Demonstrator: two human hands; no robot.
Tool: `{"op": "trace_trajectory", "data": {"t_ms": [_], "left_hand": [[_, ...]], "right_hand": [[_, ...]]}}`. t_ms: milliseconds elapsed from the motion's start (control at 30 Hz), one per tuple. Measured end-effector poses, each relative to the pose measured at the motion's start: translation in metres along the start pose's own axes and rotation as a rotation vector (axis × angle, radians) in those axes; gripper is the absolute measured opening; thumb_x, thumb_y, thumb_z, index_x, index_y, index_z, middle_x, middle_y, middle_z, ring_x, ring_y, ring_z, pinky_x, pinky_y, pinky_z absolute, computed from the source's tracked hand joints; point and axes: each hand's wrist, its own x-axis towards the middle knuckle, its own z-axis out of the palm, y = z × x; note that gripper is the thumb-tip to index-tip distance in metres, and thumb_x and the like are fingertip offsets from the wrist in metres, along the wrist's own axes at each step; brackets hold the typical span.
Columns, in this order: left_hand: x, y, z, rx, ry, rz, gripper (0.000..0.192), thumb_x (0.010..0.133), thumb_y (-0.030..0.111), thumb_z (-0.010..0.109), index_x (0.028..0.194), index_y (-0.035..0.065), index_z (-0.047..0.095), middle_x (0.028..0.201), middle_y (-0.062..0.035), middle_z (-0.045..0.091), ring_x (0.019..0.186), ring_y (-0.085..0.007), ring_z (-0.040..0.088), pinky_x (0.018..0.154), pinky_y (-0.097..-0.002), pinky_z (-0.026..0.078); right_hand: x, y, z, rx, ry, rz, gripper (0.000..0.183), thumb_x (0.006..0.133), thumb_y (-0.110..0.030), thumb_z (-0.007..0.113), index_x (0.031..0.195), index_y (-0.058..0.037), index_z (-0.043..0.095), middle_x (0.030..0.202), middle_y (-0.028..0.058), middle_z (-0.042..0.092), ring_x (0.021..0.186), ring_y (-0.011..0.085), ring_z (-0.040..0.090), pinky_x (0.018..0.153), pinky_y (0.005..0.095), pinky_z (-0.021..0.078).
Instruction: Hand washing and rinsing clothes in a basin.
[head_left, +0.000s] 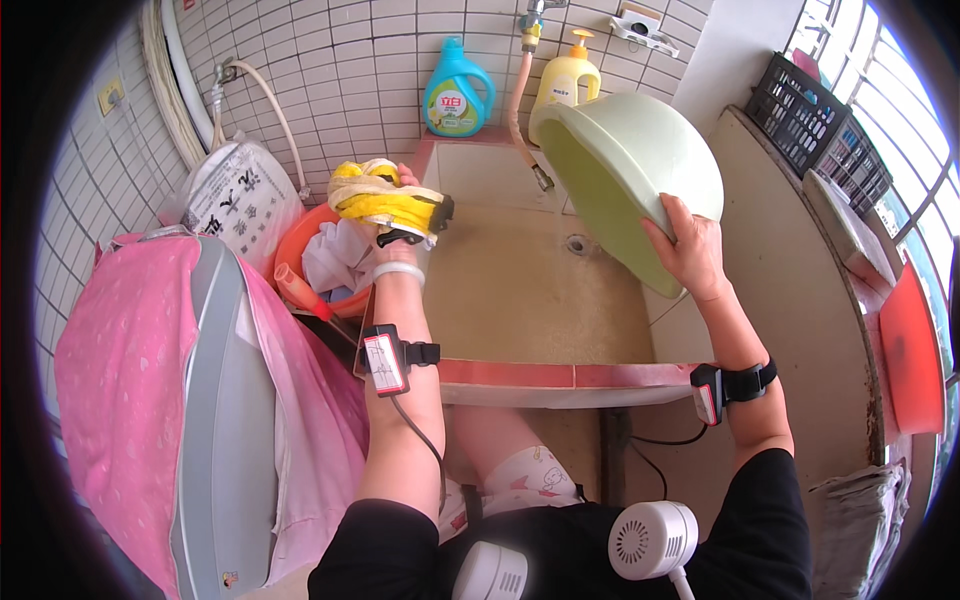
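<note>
My left hand (407, 177), mostly hidden, holds up a bunched yellow, white and black cloth (386, 202) at the left side of a tiled sink (517, 373). Only some fingertips and the wrist show around the cloth. With my right hand (684, 247) I grip the rim of a pale green plastic basin (637, 157). The basin is tipped on its side over the sink's right part, its mouth facing left and down. Between the two hands hangs a pink hose (519, 112) with a metal end, and a faint stream of water falls below it. The sink floor has a drain (577, 244).
An orange bucket (289, 244) with light clothes stands left of the sink, beside a machine under a pink cover (135, 390). A blue detergent bottle (455, 94) and a yellow pump bottle (562, 82) stand on the back ledge. Black crates (799, 112) and a red basin (911, 352) line the right.
</note>
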Motion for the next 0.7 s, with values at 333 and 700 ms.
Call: {"op": "trace_trajectory", "data": {"t_ms": [333, 700], "left_hand": [[-0.003, -0.004, -0.007, -0.035, -0.072, -0.034, 0.061, 0.056, 0.037, 0.067, 0.102, 0.0030, 0.046, 0.102, -0.0194, 0.046, 0.083, -0.0316, 0.049, 0.072, -0.0405, 0.042], [-0.001, -0.006, 0.000, 0.005, -0.087, -0.059, 0.056, 0.060, 0.036, 0.066, 0.101, 0.0037, 0.046, 0.099, -0.0193, 0.046, 0.082, -0.0300, 0.048, 0.074, -0.0405, 0.040]], "right_hand": [[-0.056, 0.107, 0.083, 1.302, 0.359, 1.156, 0.029, 0.077, -0.020, 0.055, 0.092, 0.0040, 0.054, 0.081, 0.0104, 0.058, 0.067, 0.0167, 0.057, 0.059, 0.0270, 0.0462], [-0.108, 0.118, 0.149, 1.528, 0.018, 1.333, 0.034, 0.083, -0.027, 0.045, 0.102, 0.0008, 0.049, 0.095, 0.0121, 0.056, 0.081, 0.0220, 0.056, 0.071, 0.0339, 0.0460]]}}
